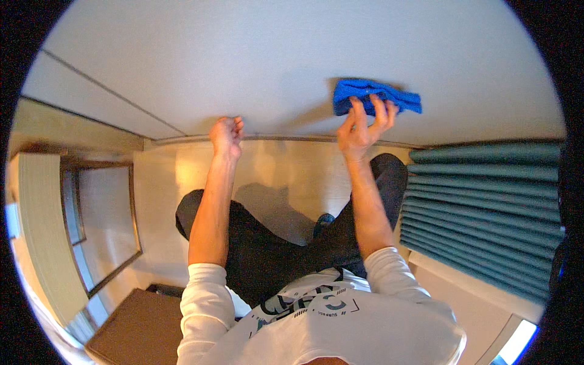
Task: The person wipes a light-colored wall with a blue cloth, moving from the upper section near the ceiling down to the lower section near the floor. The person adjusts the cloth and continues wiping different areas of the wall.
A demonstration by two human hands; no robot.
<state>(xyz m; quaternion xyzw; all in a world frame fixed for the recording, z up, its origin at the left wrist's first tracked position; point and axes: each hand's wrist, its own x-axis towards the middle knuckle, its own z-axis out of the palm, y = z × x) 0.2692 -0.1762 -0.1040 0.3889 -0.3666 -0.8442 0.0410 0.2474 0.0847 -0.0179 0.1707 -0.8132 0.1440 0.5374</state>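
Observation:
A folded blue cloth [362,93] is pressed flat against a smooth white wall [292,54]. My right hand [365,127] has its fingers spread over the lower part of the cloth and holds it there. The cloth's right end sticks out past my fingers. My left hand [226,132] is curled into a loose fist near the wall's bottom edge, to the left of the cloth. Nothing shows inside that fist, though its palm side is partly hidden.
Below the wall runs a thin skirting strip [292,137], then a pale floor [264,164]. My bent knees, in dark trousers [273,255], flank the floor. A pleated teal curtain [483,200] hangs at right. At left stand a dark-framed panel [107,219] and a brown box-like piece [141,326].

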